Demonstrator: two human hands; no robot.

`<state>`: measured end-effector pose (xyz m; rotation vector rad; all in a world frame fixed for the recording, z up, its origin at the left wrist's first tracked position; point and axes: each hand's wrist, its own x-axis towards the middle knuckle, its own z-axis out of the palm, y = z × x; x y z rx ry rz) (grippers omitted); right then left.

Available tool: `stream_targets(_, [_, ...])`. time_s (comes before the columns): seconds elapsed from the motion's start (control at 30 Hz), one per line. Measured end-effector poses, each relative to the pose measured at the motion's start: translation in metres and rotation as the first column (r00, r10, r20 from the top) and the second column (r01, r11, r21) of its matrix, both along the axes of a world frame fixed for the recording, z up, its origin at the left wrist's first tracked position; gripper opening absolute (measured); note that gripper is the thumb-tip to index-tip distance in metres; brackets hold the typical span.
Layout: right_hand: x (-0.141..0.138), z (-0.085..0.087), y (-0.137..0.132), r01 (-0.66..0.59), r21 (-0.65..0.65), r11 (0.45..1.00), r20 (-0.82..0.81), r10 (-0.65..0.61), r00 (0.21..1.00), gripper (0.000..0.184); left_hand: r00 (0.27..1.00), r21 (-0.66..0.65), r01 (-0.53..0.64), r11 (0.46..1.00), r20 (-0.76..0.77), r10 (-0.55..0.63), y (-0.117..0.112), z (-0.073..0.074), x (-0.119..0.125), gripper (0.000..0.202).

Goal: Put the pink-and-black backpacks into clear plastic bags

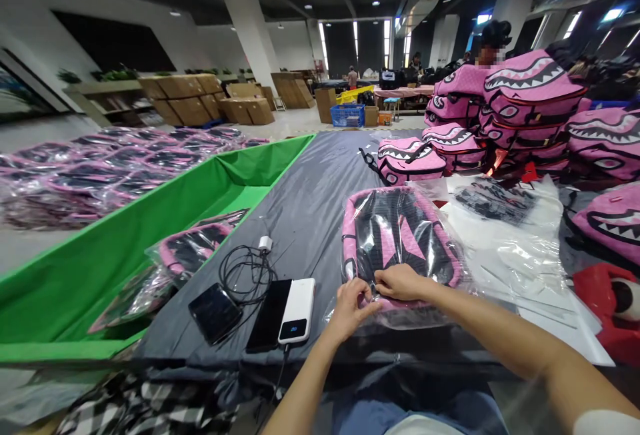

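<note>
1. Spreading beneath the work, the grey-covered table makes a flat base. Worth keeping the bag wholly on it; its near end lies close to the front edge.
2. Green bin along the left side, wrapped bags inside. Open table lies between it and the work.
3. Pink bags with toothy faces, stacked at far right, beyond the arms' working space.
4. Wrapped bag flat on the table before the person, black panel up, under clear, creased plastic. Step in hand looks like working the film at the near end. Advice: draw it evenly from both sides and press trapped air outward; a hard tug at one point could tear it.
5. White sheets just right of the bag; loose film there could catch.
6. Right hand curled on the near end. Whether the fingertips clamp film, cannot tell.
7. Left hand at the near left corner, fingers bent, thumb toward the other hand. Pinch closed or not: cannot tell. Use it to steady that corner.
8. White power bank left of the left forearm; mind the elbow.
</note>
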<state>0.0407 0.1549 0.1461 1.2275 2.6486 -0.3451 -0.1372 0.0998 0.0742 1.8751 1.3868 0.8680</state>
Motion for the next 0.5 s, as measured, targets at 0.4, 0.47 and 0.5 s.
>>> stream_targets(0.4, [0.044,-0.021,-0.032,-0.073,0.378,0.923,-0.355,0.218,0.909,0.041,0.985,0.052,-0.161,0.986,0.063,0.158,0.011,0.010,-0.039,0.040])
stream_targets(0.47, [0.041,-0.037,-0.045,-0.145,0.362,0.921,-0.366,0.283,0.886,0.057,0.964,0.062,-0.263,0.963,0.055,0.260,0.021,0.006,-0.039,0.041])
stream_targets(0.5, [0.039,-0.040,-0.049,-0.143,0.349,0.926,-0.353,0.272,0.895,0.062,0.954,0.061,-0.299,0.952,0.054,0.296,0.027,0.002,-0.039,0.044])
